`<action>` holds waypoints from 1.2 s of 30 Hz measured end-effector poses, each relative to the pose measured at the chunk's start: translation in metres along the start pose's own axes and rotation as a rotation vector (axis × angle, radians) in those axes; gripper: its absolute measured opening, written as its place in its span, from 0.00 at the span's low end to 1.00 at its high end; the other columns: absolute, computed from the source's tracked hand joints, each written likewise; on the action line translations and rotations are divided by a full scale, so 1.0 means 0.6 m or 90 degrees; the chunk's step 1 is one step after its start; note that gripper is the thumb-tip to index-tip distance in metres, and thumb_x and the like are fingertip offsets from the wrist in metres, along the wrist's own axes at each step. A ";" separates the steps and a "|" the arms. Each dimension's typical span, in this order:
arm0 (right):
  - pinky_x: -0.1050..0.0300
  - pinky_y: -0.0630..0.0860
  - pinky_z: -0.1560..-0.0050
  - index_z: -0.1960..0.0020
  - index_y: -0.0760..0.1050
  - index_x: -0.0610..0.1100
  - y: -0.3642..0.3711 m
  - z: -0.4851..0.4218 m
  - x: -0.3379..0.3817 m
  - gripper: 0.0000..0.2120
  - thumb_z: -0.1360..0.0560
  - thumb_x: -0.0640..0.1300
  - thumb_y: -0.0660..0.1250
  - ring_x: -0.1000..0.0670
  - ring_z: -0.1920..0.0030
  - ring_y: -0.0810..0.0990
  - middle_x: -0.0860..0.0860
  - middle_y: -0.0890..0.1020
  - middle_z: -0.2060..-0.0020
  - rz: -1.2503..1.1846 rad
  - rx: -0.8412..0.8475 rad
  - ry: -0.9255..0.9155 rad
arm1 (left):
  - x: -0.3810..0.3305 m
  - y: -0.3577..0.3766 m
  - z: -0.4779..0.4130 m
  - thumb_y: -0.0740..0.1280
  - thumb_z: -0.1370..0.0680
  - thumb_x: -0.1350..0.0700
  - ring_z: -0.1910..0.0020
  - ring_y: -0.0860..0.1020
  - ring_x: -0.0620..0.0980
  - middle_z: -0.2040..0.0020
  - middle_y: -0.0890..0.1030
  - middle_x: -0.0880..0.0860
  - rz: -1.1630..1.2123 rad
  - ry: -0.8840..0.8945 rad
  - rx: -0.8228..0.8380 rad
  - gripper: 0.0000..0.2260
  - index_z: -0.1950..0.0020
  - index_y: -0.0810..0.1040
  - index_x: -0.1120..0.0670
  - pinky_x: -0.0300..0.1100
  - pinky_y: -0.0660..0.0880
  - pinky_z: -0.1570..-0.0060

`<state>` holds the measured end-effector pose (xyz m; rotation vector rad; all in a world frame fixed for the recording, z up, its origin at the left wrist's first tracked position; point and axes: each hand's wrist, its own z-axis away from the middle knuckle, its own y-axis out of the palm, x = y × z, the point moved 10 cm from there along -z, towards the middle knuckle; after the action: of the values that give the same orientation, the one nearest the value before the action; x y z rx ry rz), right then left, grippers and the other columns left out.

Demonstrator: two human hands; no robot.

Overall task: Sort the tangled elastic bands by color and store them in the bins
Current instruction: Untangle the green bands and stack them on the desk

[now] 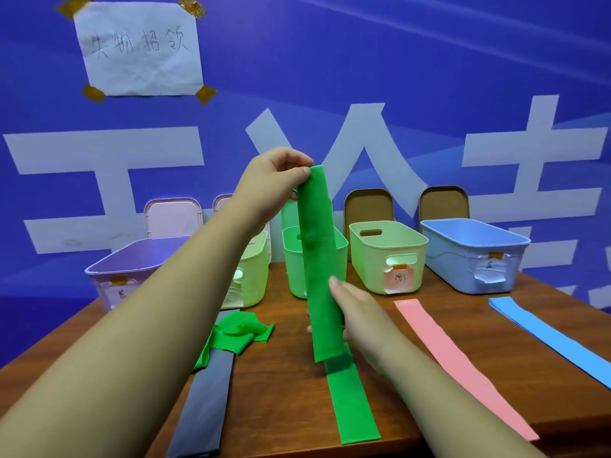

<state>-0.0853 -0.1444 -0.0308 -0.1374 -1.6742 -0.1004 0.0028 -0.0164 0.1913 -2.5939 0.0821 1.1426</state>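
Note:
My left hand [271,183] pinches the top end of a green elastic band [319,259] held upright above the table. My right hand [357,309] grips the same band lower down, thumb in front and fingers behind. The band's lower end lies flat on the table toward me. Behind it stands a dark green bin [294,259]. A crumpled green band [238,332] lies tangled over a grey band [208,401] at the left. A pink band [459,361] and a blue band [555,338] lie flat at the right.
Along the back of the wooden table [287,408] stand a purple bin [132,262], a light green bin [254,276], another light green bin [386,256] and a blue bin [472,252]. Lids lean against the blue wall behind them.

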 end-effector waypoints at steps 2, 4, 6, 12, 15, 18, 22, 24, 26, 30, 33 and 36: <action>0.38 0.84 0.39 0.37 0.80 0.50 -0.004 0.003 -0.005 0.19 0.12 0.60 0.55 0.42 0.50 0.90 0.47 0.90 0.52 0.014 -0.002 0.013 | 0.010 0.002 -0.003 0.71 0.20 0.59 0.50 0.85 0.53 0.49 0.87 0.54 0.044 -0.023 -0.009 0.05 0.46 0.85 0.52 0.52 0.85 0.49; 0.44 0.86 0.44 0.32 0.78 0.52 -0.010 0.005 -0.011 0.21 0.13 0.62 0.54 0.45 0.52 0.90 0.49 0.90 0.52 0.023 -0.019 0.020 | 0.021 0.005 -0.005 0.70 0.19 0.60 0.49 0.85 0.53 0.47 0.86 0.57 0.081 -0.049 -0.023 0.05 0.46 0.85 0.53 0.54 0.85 0.47; 0.48 0.86 0.49 0.31 0.77 0.53 -0.019 0.007 -0.013 0.21 0.12 0.62 0.53 0.47 0.54 0.90 0.51 0.89 0.51 0.061 -0.045 0.017 | 0.034 0.006 -0.008 0.70 0.19 0.61 0.48 0.84 0.55 0.46 0.86 0.59 0.105 -0.073 -0.037 0.06 0.47 0.85 0.54 0.55 0.85 0.46; 0.55 0.78 0.63 0.45 0.75 0.44 -0.037 0.021 0.000 0.18 0.12 0.56 0.55 0.45 0.56 0.86 0.39 0.83 0.49 0.270 -0.081 -0.004 | 0.079 0.012 -0.014 0.70 0.19 0.62 0.45 0.86 0.57 0.46 0.86 0.58 0.105 -0.131 -0.066 0.06 0.46 0.85 0.55 0.48 0.86 0.51; 0.51 0.78 0.56 0.46 0.78 0.50 -0.042 0.033 0.000 0.13 0.13 0.56 0.59 0.47 0.53 0.85 0.47 0.85 0.52 0.338 -0.075 -0.011 | 0.105 0.016 -0.014 0.70 0.18 0.62 0.46 0.86 0.54 0.46 0.86 0.56 0.075 -0.149 -0.074 0.05 0.45 0.85 0.55 0.49 0.86 0.49; 0.52 0.81 0.55 0.45 0.80 0.52 -0.044 0.052 0.002 0.10 0.13 0.53 0.62 0.53 0.54 0.85 0.54 0.86 0.54 0.321 -0.066 -0.015 | 0.136 0.026 -0.010 0.70 0.18 0.61 0.46 0.85 0.53 0.47 0.86 0.55 0.042 -0.155 -0.064 0.05 0.45 0.84 0.54 0.50 0.86 0.49; 0.63 0.74 0.64 0.42 0.80 0.53 -0.045 0.079 0.000 0.08 0.14 0.54 0.63 0.58 0.58 0.84 0.55 0.86 0.54 0.345 -0.072 0.000 | 0.187 0.036 0.008 0.70 0.18 0.59 0.47 0.84 0.52 0.47 0.86 0.52 -0.037 -0.169 -0.054 0.05 0.44 0.84 0.54 0.46 0.84 0.53; 0.61 0.74 0.66 0.42 0.78 0.54 -0.045 0.092 -0.004 0.08 0.14 0.56 0.63 0.57 0.62 0.83 0.55 0.85 0.54 0.367 -0.075 0.013 | 0.217 0.044 0.021 0.71 0.17 0.58 0.47 0.84 0.52 0.46 0.85 0.51 -0.071 -0.183 -0.044 0.04 0.44 0.84 0.52 0.48 0.84 0.52; 0.61 0.72 0.68 0.39 0.77 0.54 -0.043 0.105 -0.011 0.10 0.14 0.58 0.63 0.56 0.66 0.79 0.53 0.85 0.52 0.413 -0.068 0.029 | 0.248 0.055 0.037 0.71 0.17 0.58 0.47 0.84 0.53 0.47 0.85 0.51 -0.106 -0.206 -0.033 0.04 0.44 0.85 0.52 0.50 0.84 0.51; 0.62 0.72 0.72 0.24 0.71 0.51 -0.042 0.121 -0.026 0.23 0.16 0.59 0.65 0.56 0.67 0.77 0.53 0.81 0.38 0.476 -0.062 0.066 | 0.301 0.089 0.065 0.72 0.18 0.59 0.46 0.84 0.55 0.46 0.86 0.54 -0.185 -0.221 0.012 0.05 0.44 0.86 0.53 0.53 0.84 0.45; 0.65 0.74 0.76 0.20 0.67 0.51 -0.037 0.133 -0.042 0.28 0.16 0.57 0.68 0.54 0.75 0.81 0.51 0.77 0.30 0.490 -0.038 0.115 | 0.336 0.116 0.085 0.72 0.18 0.59 0.45 0.83 0.56 0.48 0.86 0.54 -0.222 -0.243 0.053 0.04 0.46 0.86 0.53 0.54 0.82 0.41; 0.64 0.75 0.75 0.19 0.65 0.50 -0.032 0.141 -0.058 0.30 0.17 0.56 0.69 0.54 0.74 0.84 0.50 0.76 0.28 0.488 -0.018 0.158 | 0.359 0.142 0.102 0.72 0.18 0.58 0.46 0.83 0.54 0.49 0.85 0.52 -0.239 -0.257 0.084 0.03 0.48 0.86 0.51 0.56 0.83 0.41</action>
<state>-0.1676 -0.1523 -0.0742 -0.7446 -1.2799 0.4208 0.0915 -0.0642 -0.0260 -2.0964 -0.3868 1.4244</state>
